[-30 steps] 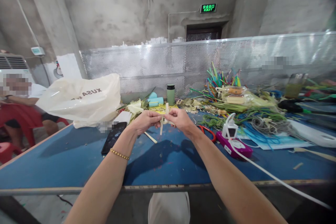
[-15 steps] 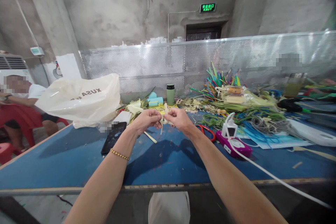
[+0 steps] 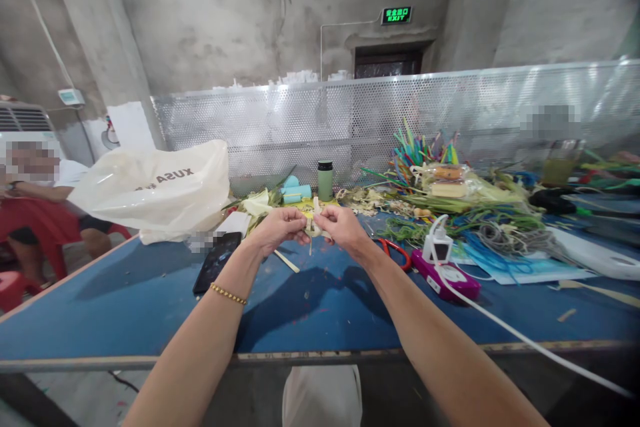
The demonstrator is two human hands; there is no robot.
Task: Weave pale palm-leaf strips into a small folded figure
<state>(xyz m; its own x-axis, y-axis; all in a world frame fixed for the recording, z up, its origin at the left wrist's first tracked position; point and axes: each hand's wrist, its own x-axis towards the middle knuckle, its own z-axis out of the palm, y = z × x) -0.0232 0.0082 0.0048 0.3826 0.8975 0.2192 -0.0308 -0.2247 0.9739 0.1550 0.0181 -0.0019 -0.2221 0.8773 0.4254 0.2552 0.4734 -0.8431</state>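
Observation:
My left hand (image 3: 281, 227) and my right hand (image 3: 340, 228) meet above the blue table (image 3: 125, 307), both pinched on a small pale leaf-strip piece (image 3: 313, 221) between their fingertips. Short strip ends stick up and hang down from the pinch. A gold bracelet sits on my left wrist. A loose pale strip (image 3: 287, 261) lies on the table just under my left hand.
A black phone (image 3: 216, 261) lies left of my hands. A cream plastic bag (image 3: 155, 190) sits at the back left. Red-handled scissors (image 3: 395, 251), a purple power strip (image 3: 447, 275) with a white cable, a green flask (image 3: 325, 181) and heaps of green and coloured strips (image 3: 450, 200) lie right. A seated person is at far left.
The strip end that hung below my hands has become shorter, drawn up into the pinch. My hands have closed slightly toward each other.

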